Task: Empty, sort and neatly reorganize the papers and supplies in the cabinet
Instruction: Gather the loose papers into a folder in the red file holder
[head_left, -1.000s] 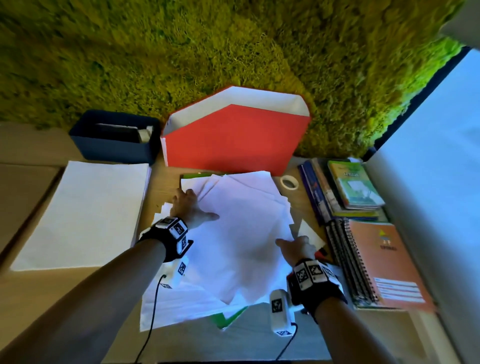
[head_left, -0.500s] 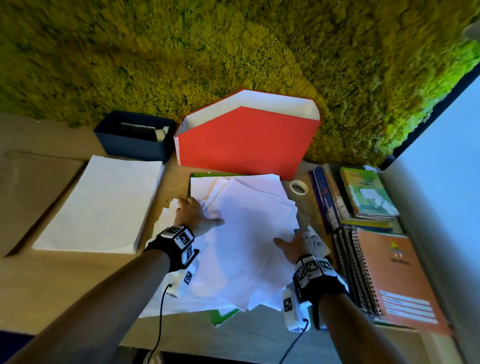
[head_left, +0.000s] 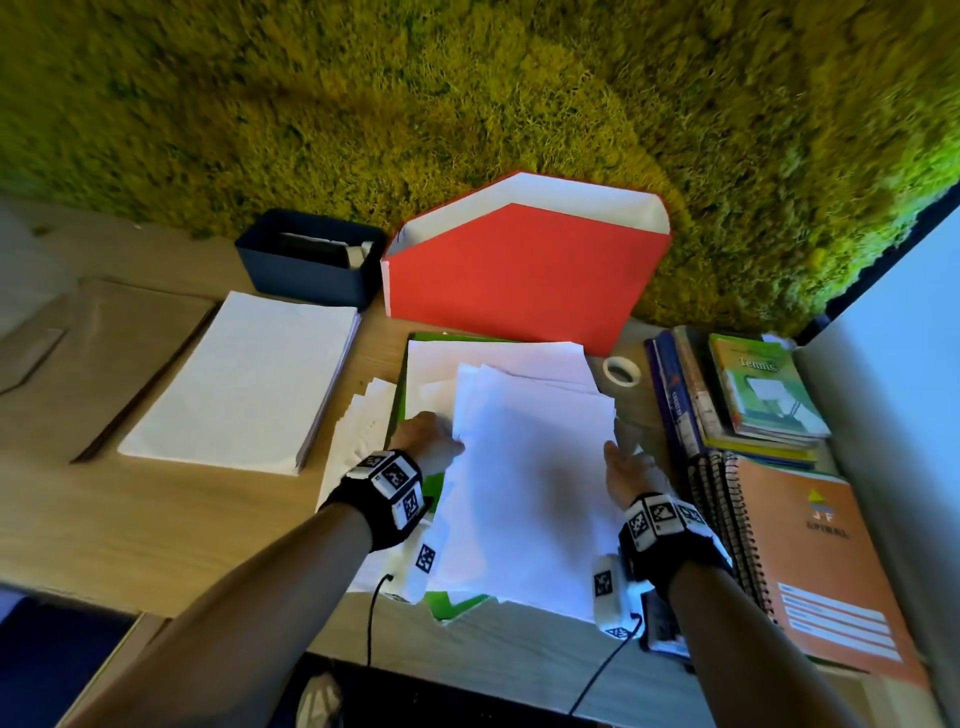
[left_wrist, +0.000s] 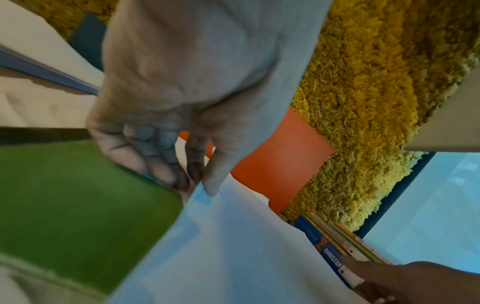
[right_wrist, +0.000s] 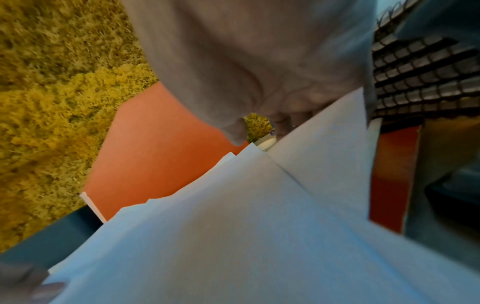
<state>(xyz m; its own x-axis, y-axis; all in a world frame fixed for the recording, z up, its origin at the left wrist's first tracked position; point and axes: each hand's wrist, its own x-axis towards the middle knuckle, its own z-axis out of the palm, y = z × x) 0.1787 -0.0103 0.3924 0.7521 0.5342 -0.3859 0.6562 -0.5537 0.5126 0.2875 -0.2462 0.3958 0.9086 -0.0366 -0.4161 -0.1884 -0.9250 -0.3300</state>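
Observation:
A loose pile of white sheets (head_left: 530, 467) lies on a green folder (head_left: 452, 605) at the middle of the wooden desk (head_left: 156, 530). My left hand (head_left: 431, 436) pinches the pile's left edge; in the left wrist view the thumb (left_wrist: 215, 181) lies on top of the sheets (left_wrist: 233, 246) and the fingers curl beneath. My right hand (head_left: 628, 467) holds the right edge, its thumb (right_wrist: 236, 133) above the sheets (right_wrist: 233, 226) and its fingers behind the edge. More white sheets (head_left: 358, 431) stick out to the left under the folder.
A red file holder (head_left: 519, 280) and a dark blue bin (head_left: 306, 270) stand against the moss wall. A squared white paper stack (head_left: 244, 384) and brown envelopes (head_left: 104, 353) lie left. A tape roll (head_left: 622, 370), books (head_left: 753, 395) and an orange spiral notebook (head_left: 821, 561) lie right.
The fanned, skewed sheets have been drawn together into a squarer pile. Both hands went from lying on top of the sheets to holding its left and right edges.

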